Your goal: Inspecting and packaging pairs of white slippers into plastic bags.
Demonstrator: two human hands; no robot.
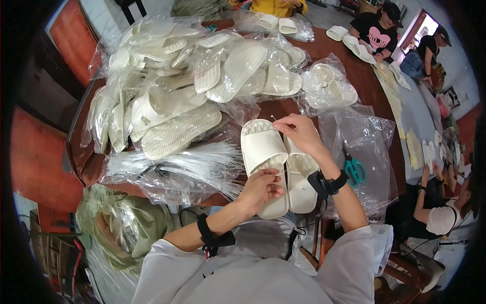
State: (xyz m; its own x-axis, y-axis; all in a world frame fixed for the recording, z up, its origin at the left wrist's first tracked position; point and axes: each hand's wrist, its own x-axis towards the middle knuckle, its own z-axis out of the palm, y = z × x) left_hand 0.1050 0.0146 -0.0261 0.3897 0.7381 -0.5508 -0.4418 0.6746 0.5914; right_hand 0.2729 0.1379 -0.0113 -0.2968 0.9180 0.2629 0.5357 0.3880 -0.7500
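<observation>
A pair of cream slippers (264, 146) lies side by side in front of me at the table's near edge, toes pointing away. My right hand (299, 133) is over the toe end, thumb and fingertips pinched on a thin, pale plastic tie (273, 118) whose small tip sticks up. My left hand (260, 191) is at the foot opening of the left slipper, fingers curled together just below its strap. Whatever those fingers hold is too small to make out. Left of the slippers, a bundle of thin clear plastic ties (195, 164) lies on plastic film.
A large heap of bagged slippers (177, 109) covers the far left of the table. To the right lie clear plastic bags (354, 133) and teal-handled scissors (354, 169). Several people work around the tables, one in a black shirt (375, 35). A green sack (119, 223) stands at lower left.
</observation>
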